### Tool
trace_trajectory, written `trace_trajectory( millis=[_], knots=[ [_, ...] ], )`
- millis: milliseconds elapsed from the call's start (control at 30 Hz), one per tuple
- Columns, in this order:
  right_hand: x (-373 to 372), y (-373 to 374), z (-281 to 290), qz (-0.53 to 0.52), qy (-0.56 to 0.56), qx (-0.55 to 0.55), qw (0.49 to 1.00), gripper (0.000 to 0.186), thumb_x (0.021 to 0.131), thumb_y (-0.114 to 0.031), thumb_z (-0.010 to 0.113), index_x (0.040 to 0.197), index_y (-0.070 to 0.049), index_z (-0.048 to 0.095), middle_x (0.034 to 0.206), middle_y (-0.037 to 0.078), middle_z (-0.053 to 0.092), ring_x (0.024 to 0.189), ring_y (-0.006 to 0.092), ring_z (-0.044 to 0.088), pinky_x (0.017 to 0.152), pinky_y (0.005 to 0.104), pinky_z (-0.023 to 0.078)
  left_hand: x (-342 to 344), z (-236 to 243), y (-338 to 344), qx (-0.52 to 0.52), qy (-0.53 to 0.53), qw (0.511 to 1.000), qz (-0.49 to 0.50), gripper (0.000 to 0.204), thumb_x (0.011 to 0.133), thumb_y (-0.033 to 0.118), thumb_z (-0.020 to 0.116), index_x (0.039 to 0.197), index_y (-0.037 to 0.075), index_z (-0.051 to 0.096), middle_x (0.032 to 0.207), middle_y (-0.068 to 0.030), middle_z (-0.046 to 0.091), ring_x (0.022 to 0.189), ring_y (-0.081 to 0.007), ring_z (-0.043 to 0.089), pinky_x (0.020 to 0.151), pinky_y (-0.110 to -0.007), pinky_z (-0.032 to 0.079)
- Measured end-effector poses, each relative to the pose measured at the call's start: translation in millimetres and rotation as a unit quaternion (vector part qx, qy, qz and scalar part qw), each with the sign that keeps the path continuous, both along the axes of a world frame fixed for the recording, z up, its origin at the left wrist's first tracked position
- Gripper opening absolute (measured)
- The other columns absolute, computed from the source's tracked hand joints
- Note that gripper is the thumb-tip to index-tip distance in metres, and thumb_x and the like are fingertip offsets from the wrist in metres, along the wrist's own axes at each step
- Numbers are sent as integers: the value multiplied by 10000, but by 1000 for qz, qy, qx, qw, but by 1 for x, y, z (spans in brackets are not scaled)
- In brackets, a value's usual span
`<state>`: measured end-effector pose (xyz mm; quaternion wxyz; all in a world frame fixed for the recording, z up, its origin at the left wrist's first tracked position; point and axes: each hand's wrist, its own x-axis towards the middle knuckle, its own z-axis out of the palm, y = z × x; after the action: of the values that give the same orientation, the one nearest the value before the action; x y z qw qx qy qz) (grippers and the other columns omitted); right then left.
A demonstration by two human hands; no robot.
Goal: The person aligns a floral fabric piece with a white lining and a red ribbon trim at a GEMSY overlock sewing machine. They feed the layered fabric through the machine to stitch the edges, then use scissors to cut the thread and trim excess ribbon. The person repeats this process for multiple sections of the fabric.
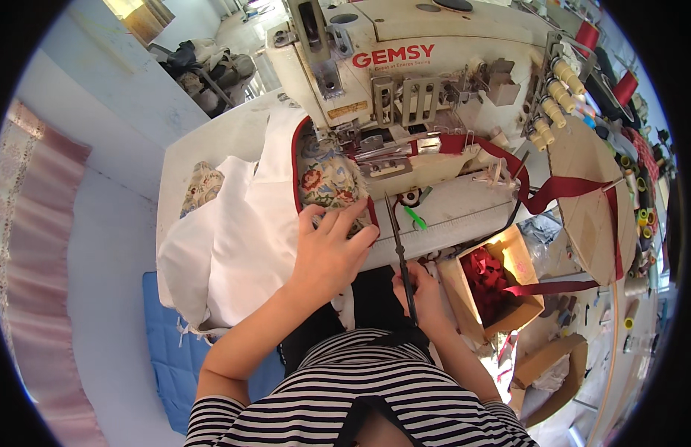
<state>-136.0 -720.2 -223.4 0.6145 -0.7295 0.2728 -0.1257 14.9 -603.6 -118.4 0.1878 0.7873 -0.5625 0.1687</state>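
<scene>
White cloth (249, 223) lies on the sewing machine's bed, with a floral woven fabric piece (319, 175) edged in dark red binding tape. My left hand (327, 249) rests on the floral fabric, thumb and fingers bent over its near bound edge. To the right, my right hand (426, 294) is closed around the handle end of long dark scissors (397, 231), seen almost edge-on. The scissors' tips point up toward the machine, just right of the fabric. Some right-hand fingers are hidden behind the handle.
The white sewing machine (465, 33) stands ahead. Dark red tape (539, 197) runs into it from a cardboard disc (584, 208) at right. A cardboard box (453, 279) holds red scraps. A small green-handled tool (415, 217) lies on the bed. Thread spools line the far right.
</scene>
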Motion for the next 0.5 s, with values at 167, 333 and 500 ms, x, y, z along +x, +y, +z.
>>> trace_trajectory(
  millis=[167,333,500],
  knots=[
    [-2,2,-4,6,-30,-19,999,122,765,-73,623,853,-31,548,613,33,556,480,84,480,458,240,375,-1,2,-8,-4,-16,1000,3,281,667,100,715,923,145,606,1183,-57,580,872,-203,553,848,-395,340],
    [-2,1,-3,10,-49,-58,997,128,768,-79,629,851,-31,543,608,37,549,480,88,474,471,244,380,8,3,-14,-17,-46,999,24,233,686,104,702,893,133,597,1150,-53,597,891,-204,551,835,-393,337],
    [-5,1,-4,12,-9,-61,998,175,769,-111,656,867,-18,545,605,62,547,516,130,496,526,261,430,20,6,-20,-6,-80,996,40,213,697,103,692,882,130,590,1137,-48,598,972,-211,527,848,-409,337]
  ],
)
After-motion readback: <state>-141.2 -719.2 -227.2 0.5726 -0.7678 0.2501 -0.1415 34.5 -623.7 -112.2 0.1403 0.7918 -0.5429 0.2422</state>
